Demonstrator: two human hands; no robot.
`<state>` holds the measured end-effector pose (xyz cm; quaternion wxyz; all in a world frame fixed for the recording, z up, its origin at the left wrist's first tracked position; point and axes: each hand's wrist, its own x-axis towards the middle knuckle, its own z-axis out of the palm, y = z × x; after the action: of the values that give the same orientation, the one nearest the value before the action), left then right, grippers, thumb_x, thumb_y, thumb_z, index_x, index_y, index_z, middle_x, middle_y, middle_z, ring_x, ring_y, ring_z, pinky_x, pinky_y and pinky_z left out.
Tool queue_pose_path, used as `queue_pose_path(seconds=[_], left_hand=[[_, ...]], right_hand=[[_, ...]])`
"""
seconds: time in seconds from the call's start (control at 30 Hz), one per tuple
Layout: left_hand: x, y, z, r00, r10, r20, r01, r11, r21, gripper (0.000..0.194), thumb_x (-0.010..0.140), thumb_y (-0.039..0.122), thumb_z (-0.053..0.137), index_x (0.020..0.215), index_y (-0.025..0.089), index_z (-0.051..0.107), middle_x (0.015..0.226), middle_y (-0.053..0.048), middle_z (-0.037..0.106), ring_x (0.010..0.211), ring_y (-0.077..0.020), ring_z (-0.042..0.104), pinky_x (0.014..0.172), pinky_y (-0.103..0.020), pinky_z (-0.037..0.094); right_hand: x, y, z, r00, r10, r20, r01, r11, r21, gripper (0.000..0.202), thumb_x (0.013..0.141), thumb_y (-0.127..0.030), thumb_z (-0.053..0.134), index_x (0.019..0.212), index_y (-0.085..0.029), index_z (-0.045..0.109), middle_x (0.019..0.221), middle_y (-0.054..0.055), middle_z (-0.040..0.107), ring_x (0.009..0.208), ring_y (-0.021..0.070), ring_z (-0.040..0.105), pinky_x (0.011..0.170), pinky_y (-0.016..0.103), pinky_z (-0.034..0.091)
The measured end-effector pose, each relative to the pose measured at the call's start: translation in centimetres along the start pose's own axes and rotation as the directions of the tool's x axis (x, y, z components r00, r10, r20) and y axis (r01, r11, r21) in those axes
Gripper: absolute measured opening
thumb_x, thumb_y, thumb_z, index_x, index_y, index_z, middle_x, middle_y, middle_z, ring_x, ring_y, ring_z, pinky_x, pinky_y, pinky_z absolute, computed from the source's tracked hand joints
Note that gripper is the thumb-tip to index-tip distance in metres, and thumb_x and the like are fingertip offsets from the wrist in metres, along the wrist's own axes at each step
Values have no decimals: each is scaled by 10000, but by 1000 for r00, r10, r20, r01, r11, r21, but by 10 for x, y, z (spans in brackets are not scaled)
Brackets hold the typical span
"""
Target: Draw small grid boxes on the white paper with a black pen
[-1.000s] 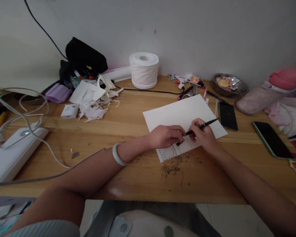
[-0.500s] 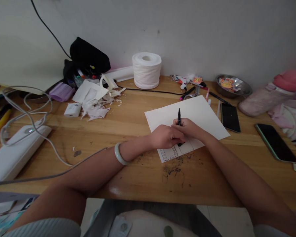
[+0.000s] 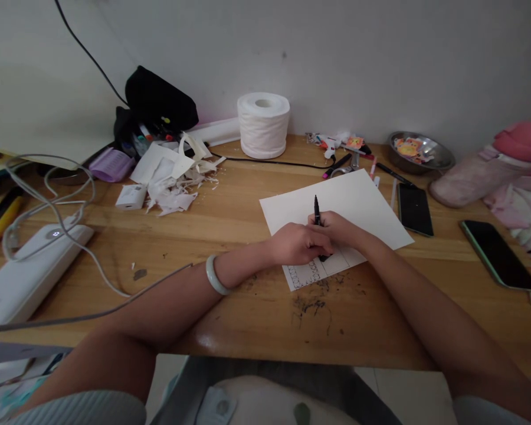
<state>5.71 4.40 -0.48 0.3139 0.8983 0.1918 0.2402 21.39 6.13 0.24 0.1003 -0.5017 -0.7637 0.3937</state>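
Observation:
A white sheet of paper (image 3: 363, 203) lies at an angle on the wooden table, with small looped patterns and a drawn line at its near left corner. My right hand (image 3: 331, 227) rests on the sheet, its fingers closed round a black pen (image 3: 317, 209) whose pointed end sticks up and away from me. Across the near side of it lies my left hand (image 3: 298, 243), fingers curled and touching the right one. What the left fingers hold, if anything, is hidden. The lower end of the pen shows only partly below the hands.
A paper roll (image 3: 264, 127) stands near the wall. Paper scraps (image 3: 172, 177), a charger and a power bank (image 3: 30, 271) with cables lie left. Two phones (image 3: 415, 209), a metal bowl (image 3: 420, 152) and a bottle (image 3: 473, 177) are right. Dark marks stain the table edge.
The pen's upper end has tipped slightly to the left. Both hands stay in nearly the same place on the paper.

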Motion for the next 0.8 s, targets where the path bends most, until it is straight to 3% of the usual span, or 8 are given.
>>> queue_pose_path(seconds=[0.3,0.57,0.7,0.8], left_hand=[[-1,0,0,997,-68,31,68,998,-2,161,774,145,526,840,213,655,847,54,671,769,-76,612,668,-140,441],[-1,1,0,997,-70,26,70,998,-7,157,771,140,531,837,210,655,846,54,673,747,-74,615,655,-139,436],[-1,1,1,998,-65,15,64,998,4,160,776,143,526,845,216,651,828,54,675,745,-73,615,660,-142,433],[-2,1,1,999,-49,11,49,998,46,156,791,166,516,857,223,646,827,54,673,726,-72,612,647,-149,423]], right_hand=[[0,5,-1,998,-48,-49,48,999,10,196,722,-289,397,563,-184,351,535,-47,343,537,96,329,523,241,257],[-3,7,-2,998,-57,-26,58,998,19,215,739,-269,409,551,-178,361,510,-56,344,506,80,324,497,229,254],[-3,12,-2,995,-74,-64,81,990,116,234,735,-273,445,536,-175,371,500,-57,359,493,73,343,485,221,268],[-4,13,-2,992,8,-123,31,950,310,241,745,-283,443,540,-179,369,470,-61,378,424,59,333,422,209,255]])
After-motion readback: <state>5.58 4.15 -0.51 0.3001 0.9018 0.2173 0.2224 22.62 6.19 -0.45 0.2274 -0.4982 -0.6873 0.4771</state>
